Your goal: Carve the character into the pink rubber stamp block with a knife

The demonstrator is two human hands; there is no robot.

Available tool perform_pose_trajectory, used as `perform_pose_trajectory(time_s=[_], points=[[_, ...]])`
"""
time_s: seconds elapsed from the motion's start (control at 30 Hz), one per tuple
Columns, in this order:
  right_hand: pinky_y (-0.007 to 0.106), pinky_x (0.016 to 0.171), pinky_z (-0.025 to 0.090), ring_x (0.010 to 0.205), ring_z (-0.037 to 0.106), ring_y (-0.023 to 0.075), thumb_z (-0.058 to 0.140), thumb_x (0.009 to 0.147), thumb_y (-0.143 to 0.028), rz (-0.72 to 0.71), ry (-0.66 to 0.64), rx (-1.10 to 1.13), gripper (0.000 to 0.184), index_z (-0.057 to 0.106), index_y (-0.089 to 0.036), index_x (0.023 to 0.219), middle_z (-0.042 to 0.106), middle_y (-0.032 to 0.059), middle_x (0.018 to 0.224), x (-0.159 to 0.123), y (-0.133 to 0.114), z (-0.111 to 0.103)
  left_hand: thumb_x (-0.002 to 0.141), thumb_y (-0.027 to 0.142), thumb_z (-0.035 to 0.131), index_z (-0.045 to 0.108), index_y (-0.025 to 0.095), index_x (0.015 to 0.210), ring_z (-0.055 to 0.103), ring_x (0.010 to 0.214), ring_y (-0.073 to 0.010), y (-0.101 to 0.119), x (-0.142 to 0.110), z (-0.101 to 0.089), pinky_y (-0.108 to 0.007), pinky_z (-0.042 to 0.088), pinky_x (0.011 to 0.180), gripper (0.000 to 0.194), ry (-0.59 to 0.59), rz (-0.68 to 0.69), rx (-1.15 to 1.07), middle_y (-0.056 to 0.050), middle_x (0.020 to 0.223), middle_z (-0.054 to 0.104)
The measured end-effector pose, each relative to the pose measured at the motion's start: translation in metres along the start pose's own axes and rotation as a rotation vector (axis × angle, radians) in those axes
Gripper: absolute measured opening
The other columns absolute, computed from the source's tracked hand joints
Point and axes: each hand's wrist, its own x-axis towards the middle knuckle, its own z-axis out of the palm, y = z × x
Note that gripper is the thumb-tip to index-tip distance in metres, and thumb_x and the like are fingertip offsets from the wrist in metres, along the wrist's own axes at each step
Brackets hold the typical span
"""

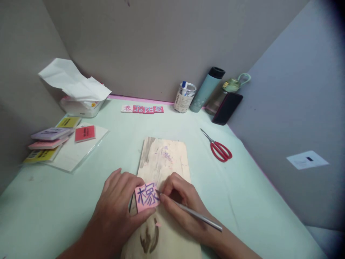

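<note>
I had a pink block [145,207] in the left hand [115,201] and a thin silver tool [198,215] in the right hand [185,203], over a wooden board [172,165].
The left fingers pinched the block at its top corner and bottom edge; I couldn't tell if it touched the wood. The right fingers held the tool like a pencil, its dark tip at the block's right side, by the purple writing [150,194]. If I pushed too hard, I thought the tip could skid and spoil the writing, or poke the left thumb [143,216] close by. A loose left grip might let the block twist.
</note>
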Motion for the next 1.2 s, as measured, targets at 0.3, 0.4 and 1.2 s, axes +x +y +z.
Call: perform_pose_trajectory(time_s=[0.3, 0.4, 1.2], points=[[0.029, 0.066, 0.039, 0.074, 0.049, 0.0150, 0.056, 0.091, -0.015, 0.020, -0.029, 0.034, 0.017, 0.047, -0.023, 0.079, 0.055, 0.0001, 0.082, 0.0010, -0.0041, -0.0023, 0.082, 0.031, 0.076, 0.056, 0.022, 0.097, 0.059, 0.087, -0.0265, 0.0004, 0.0009, -0.0017, -0.055, 0.034, 0.106, 0.027, -0.003, -0.034, -0.023, -0.001, 0.088, 0.061], [0.029, 0.065, 0.038, 0.073, 0.048, 0.0147, 0.056, 0.091, -0.015, 0.025, -0.035, 0.032, 0.017, 0.046, -0.023, 0.080, 0.054, 0.0000, 0.083, 0.0012, -0.0040, -0.0023, 0.082, 0.030, 0.076, 0.056, 0.022, 0.098, 0.058, 0.087, -0.0267, 0.0004, 0.0015, -0.0012, -0.056, 0.035, 0.105, 0.027, 0.006, -0.023, -0.029, -0.002, 0.088, 0.060], [0.027, 0.061, 0.038, 0.068, 0.048, 0.0136, 0.061, 0.088, -0.018, 0.023, 0.066, 0.012, 0.021, 0.048, -0.022, 0.072, 0.054, -0.0007, 0.076, 0.0036, -0.0029, 0.0017, 0.092, 0.045, 0.071, 0.053, 0.024, 0.126, 0.060, 0.088, -0.0250, -0.0060, -0.0030, -0.0027, -0.053, 0.030, 0.110, 0.044, -0.058, 0.044, -0.006, 0.001, 0.090, 0.061]])
